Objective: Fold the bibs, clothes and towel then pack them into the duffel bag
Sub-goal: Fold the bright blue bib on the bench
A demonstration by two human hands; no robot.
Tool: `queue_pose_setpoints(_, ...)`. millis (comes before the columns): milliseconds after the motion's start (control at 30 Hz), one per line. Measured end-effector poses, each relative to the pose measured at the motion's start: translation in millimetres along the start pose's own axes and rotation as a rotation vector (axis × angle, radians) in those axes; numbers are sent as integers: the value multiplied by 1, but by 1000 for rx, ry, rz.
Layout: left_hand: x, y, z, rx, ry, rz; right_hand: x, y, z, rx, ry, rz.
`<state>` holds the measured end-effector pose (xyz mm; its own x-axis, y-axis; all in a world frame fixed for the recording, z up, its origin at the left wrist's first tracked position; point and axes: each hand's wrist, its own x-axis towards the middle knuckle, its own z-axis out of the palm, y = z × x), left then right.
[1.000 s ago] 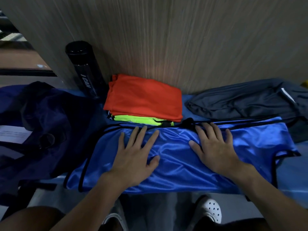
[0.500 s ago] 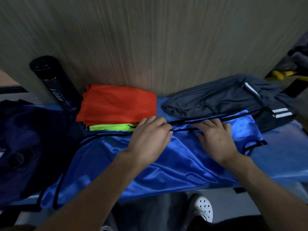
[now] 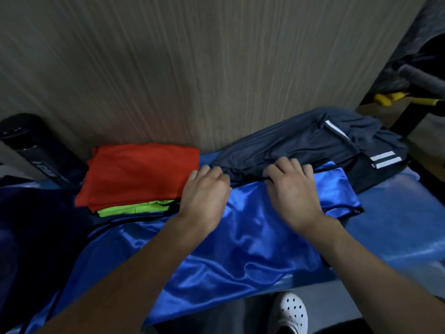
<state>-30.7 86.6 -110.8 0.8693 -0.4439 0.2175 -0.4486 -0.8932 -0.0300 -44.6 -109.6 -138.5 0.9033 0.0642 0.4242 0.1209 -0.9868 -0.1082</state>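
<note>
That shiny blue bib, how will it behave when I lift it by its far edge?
The blue bib will probably hang limp, since it lies in soft wrinkles. Its glossy sheen suggests slippery cloth, so folds may slide apart. It looks thin, so it is likely light.

Black bottle [image 3: 36, 150] by wood wall [image 3: 192, 68]; white clog [image 3: 290, 312] btm.

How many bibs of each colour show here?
orange bib: 1
neon green bib: 1
blue bib: 1
Total: 3 visible
</note>
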Motion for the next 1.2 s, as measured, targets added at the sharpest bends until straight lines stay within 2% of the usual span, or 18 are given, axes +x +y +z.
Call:
queue_pose_setpoints(100,5,5,2,82,6,-70,-2,-1,-6,-4,-44,5)
queue_pose_setpoints(167,6,12,6,66,32,-23,-10,4,-14,-18,-51,30)
queue_pose_setpoints(300,12,38,9,-82,97,221,-25,38,-33,45,-57,266)
queue_pose_setpoints(433,40,70,2,-206,44,236,-43,68,-50,173,-134,392)
queue_pose_setpoints(533,67,99,-3,-263,28,264,-52,87,-57,154,-139,562)
queue_pose_setpoints(633,93,127,-7,-280,17,296,-61,105,-56,162,-287,705)
queue_pose_setpoints(700,107,140,-6,-256,-32,310,-63,111,-53,207,-368,728)
queue_pose_setpoints(833,120,152,2,-230,-157,289,-60,114,-49,294,-404,730)
queue_pose_setpoints(1033,124,151,1,-346,-34,180,-51,124,-51,379,-184,682)
queue_pose_setpoints(1200,128,149,4,-359,-130,186,-48,130,-46,369,-171,638)
